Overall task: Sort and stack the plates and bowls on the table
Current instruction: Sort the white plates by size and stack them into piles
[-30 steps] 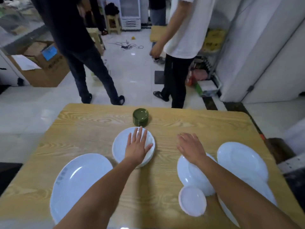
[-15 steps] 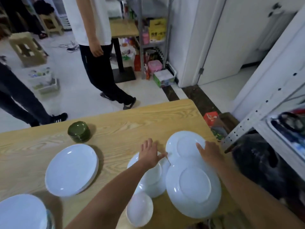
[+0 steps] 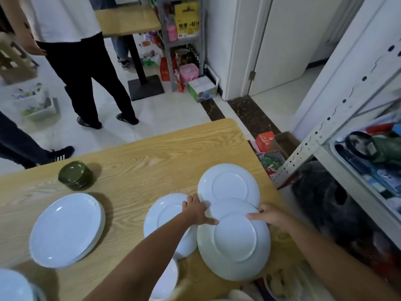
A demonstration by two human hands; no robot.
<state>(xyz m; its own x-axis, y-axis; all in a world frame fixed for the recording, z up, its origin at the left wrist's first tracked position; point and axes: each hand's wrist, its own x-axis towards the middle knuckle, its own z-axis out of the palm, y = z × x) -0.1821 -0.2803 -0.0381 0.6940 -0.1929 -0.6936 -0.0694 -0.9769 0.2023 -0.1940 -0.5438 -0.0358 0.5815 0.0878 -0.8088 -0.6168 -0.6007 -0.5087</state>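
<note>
A large white plate (image 3: 234, 242) lies upside down at the table's right side. My left hand (image 3: 196, 211) grips its left rim and my right hand (image 3: 268, 216) grips its right rim. It overlaps a second upturned white plate (image 3: 229, 184) behind it and a white plate (image 3: 167, 216) to its left, partly hidden by my left arm. A stack of white plates (image 3: 67, 229) sits at the left, with a stack of small dark green bowls (image 3: 74, 175) behind it. A small white dish (image 3: 167, 281) peeks out under my left arm.
The wooden table (image 3: 141, 161) ends just right of the plates. A metal shelf (image 3: 338, 135) with clutter stands close on the right. Two people stand on the tiled floor beyond the table. Another white plate (image 3: 13, 286) shows at the bottom left corner.
The view swung right. My left hand left the left stack and both hands moved onto the large upturned plate, taking hold of its rim on either side.
</note>
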